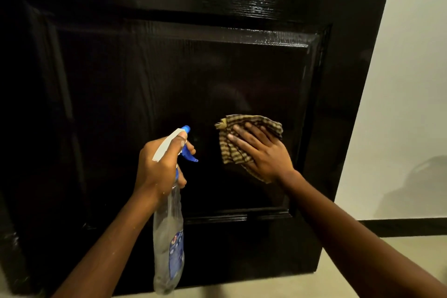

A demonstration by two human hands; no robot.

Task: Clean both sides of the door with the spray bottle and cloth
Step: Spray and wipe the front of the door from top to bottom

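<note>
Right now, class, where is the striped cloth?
In the head view, the cloth is pressed flat against the door under the right hand, right of centre, beside the spray bottle held in the left hand.

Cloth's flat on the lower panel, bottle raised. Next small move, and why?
Likely slide the right hand and checked cloth leftward across the door panel: the hand presses the cloth flat, and the left hand aims the spray bottle at the panel just beside it.

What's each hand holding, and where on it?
Left hand grips the spray bottle at its neck, below the trigger head. Right hand grips nothing: flat fingers press the cloth against the door.
</note>
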